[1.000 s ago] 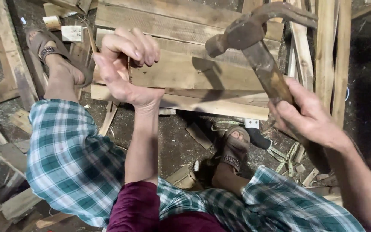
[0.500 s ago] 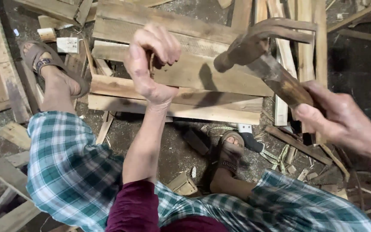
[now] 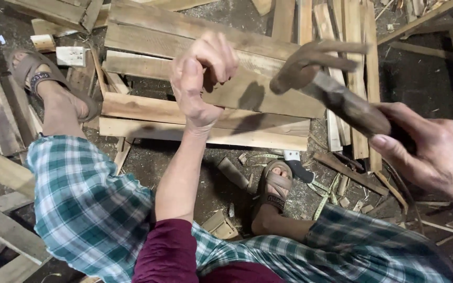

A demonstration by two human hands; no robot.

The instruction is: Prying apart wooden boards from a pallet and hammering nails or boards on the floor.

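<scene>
The fingers of the left hand (image 3: 201,78) are curled inward and pressed together above the weathered brown wooden planks (image 3: 211,99); whether something small is pinched between them cannot be told. The fingers of the right hand (image 3: 436,152) are wrapped tightly round the worn wooden handle of a rusty claw hammer (image 3: 326,86), whose blurred metal head is raised over the planks, just right of the left hand. The planks are laid side by side across the dirt floor in front of the person, between the two sandalled feet. The left brown strap sandal (image 3: 35,78) is set beside the planks' left ends, and the right brown strap sandal (image 3: 276,186) below their lower edge. Blue-green checked cloth (image 3: 85,204) is draped over both knees. Wood offcuts (image 3: 221,224) are scattered around.
</scene>
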